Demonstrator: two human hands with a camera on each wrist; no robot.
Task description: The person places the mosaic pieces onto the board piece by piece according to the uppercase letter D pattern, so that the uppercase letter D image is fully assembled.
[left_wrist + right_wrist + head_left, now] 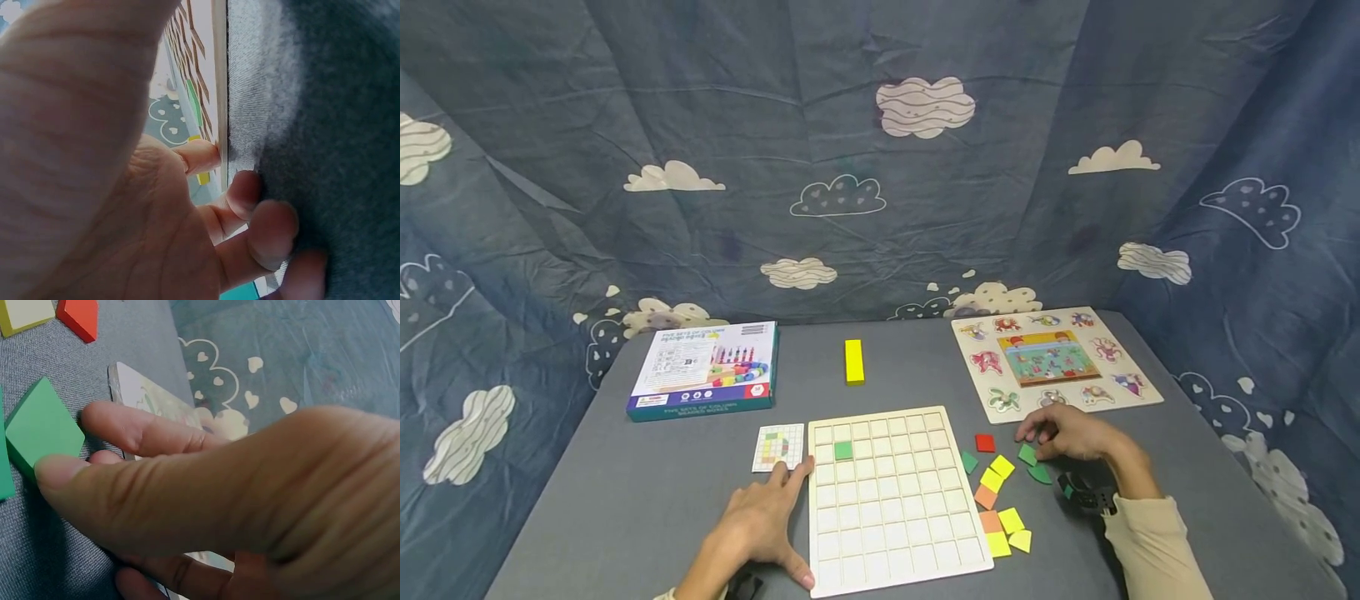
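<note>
A pale wooden grid board (pixel 889 508) lies on the table with one green square (pixel 843 451) in its upper left. My left hand (pixel 760 518) rests at the board's left edge (pixel 220 94), thumb and index finger spread along it. To the right of the board, my right hand (pixel 1072 433) has its thumb and index finger at two sides of a green angular piece (pixel 45 428), pinching it at the table. Another green piece (pixel 1040 473) lies just beside it. Nearby are a red piece (pixel 985 443), yellow pieces (pixel 1002 467) and orange pieces (pixel 991 522).
A small pattern card (pixel 778 447) lies left of the board. Behind stand a boxed set (pixel 703 371) and a yellow block (pixel 854 362). A picture puzzle board (pixel 977 342) lies at the back right. A cloud-print cloth (pixel 850 242) hangs behind the table.
</note>
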